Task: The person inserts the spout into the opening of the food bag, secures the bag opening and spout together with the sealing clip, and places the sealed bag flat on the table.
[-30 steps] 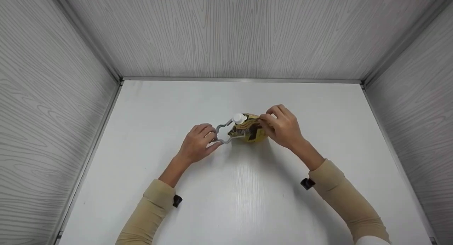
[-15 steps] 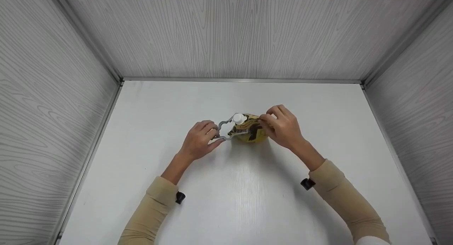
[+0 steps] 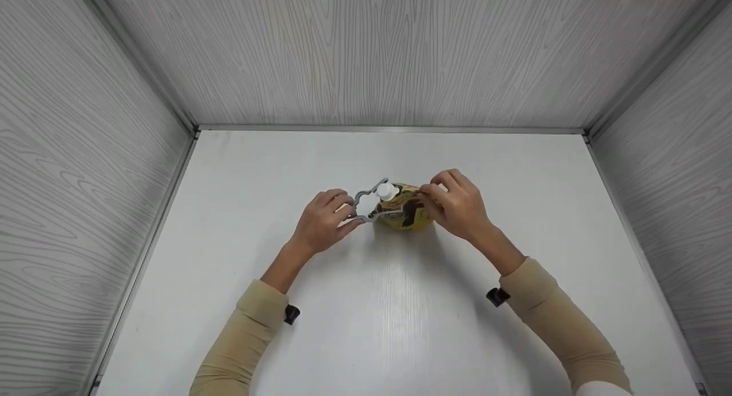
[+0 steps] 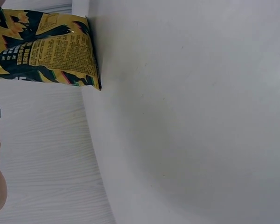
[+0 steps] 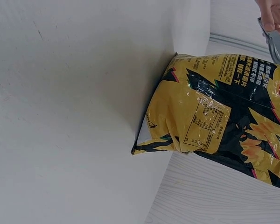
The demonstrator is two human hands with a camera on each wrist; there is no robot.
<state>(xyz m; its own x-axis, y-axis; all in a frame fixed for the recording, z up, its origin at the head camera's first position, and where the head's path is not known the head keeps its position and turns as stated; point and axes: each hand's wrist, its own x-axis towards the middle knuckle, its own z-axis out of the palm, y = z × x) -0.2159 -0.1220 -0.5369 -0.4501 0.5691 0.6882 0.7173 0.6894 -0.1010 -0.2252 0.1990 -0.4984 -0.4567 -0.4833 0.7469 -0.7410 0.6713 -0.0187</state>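
A yellow and black snack bag (image 3: 409, 213) stands upright on the table, its printed sides also showing in the left wrist view (image 4: 60, 51) and the right wrist view (image 5: 210, 112). My right hand (image 3: 457, 204) pinches the right end of its top edge. In my left hand (image 3: 326, 218) I grip a grey bag clip (image 3: 366, 218) by its left end. The clip's two arms are spread at the left part of the bag's top, one on the near side. A white round cap (image 3: 387, 191) sits by the far arm; how it is attached cannot be made out.
The white table (image 3: 366, 327) is bordered at the back by a grey wood-grain panel (image 3: 366, 58), with matching panels at left (image 3: 74, 201) and right (image 3: 680, 155). A metal strip (image 3: 389, 129) runs along the back edge.
My left hand has shifted slightly away from me and to the right, carrying the grey bag clip further over the bag's top. The right hand and the snack bag have stayed put.
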